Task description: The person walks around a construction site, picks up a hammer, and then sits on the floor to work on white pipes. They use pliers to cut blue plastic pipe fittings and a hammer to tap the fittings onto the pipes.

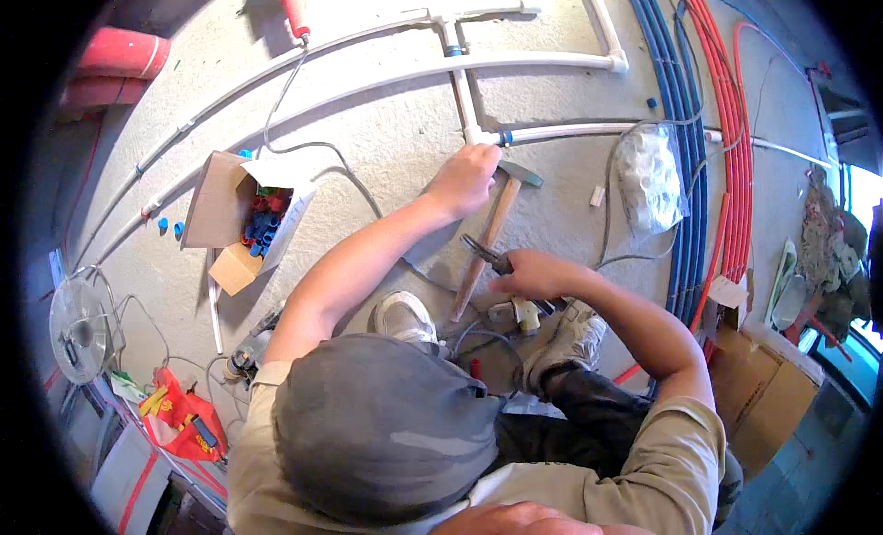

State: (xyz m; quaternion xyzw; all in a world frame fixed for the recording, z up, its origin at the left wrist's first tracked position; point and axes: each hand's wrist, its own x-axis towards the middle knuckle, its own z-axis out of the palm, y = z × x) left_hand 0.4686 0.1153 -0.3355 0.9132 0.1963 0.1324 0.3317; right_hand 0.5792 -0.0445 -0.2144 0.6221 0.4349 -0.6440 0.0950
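White pipes (533,62) cross the concrete floor (386,139), viewed from above over my cap (382,425). My left hand (464,178) reaches far, fingers curled at the tee (473,134); I cannot tell whether it grips the fitting or only rests against it. The tee lies at the near end of a short pipe, with another pipe leading off to the right. My right hand (533,274), nearer, grasps a dark tool (487,252) by its handle, the tip pointing left. Between the hands I see a hammer (498,218), its green head just right of the left hand and its wooden handle slanting near, toward my left shoe (405,316). To the left stands an open box (210,208) of red and blue fittings (263,230); near left of it is a fan (78,331). To the right, a clear bag (651,181) of white pieces lies beside blue tubes (690,259), with red tubes (738,167) farther right.
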